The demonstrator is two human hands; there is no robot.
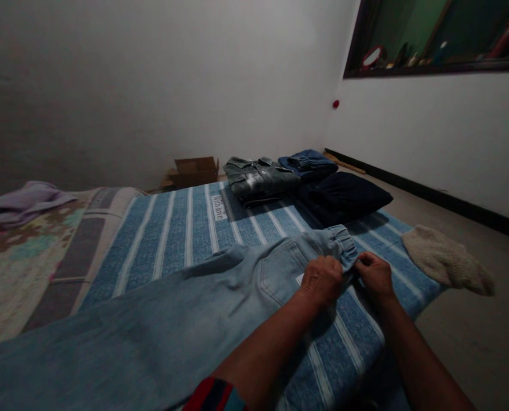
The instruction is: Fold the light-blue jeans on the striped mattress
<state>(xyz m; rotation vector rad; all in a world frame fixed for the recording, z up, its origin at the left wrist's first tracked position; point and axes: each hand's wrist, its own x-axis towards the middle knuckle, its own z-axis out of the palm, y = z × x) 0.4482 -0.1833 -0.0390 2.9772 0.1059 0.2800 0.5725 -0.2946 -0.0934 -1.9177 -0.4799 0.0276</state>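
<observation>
Light blue jeans (220,308) lie stretched lengthwise across the bed, with the legs running out at the lower left. Their gathered elastic waistband (343,242) points to the right. My left hand (323,279) is closed on the jeans just below the waistband, beside a back pocket and a small white tag (300,278). At the waistband's near edge my right hand (374,275) pinches the fabric between thumb and fingers. The cloth inside both grips is mostly hidden.
Under the jeans is a blue striped bedspread (172,228). Toward the back lie a folded grey denim garment (260,180), folded blue jeans (309,162) and dark folded clothes (344,197). A beige knitted item (445,260) hangs over the right edge; a lilac cloth (27,202) lies left.
</observation>
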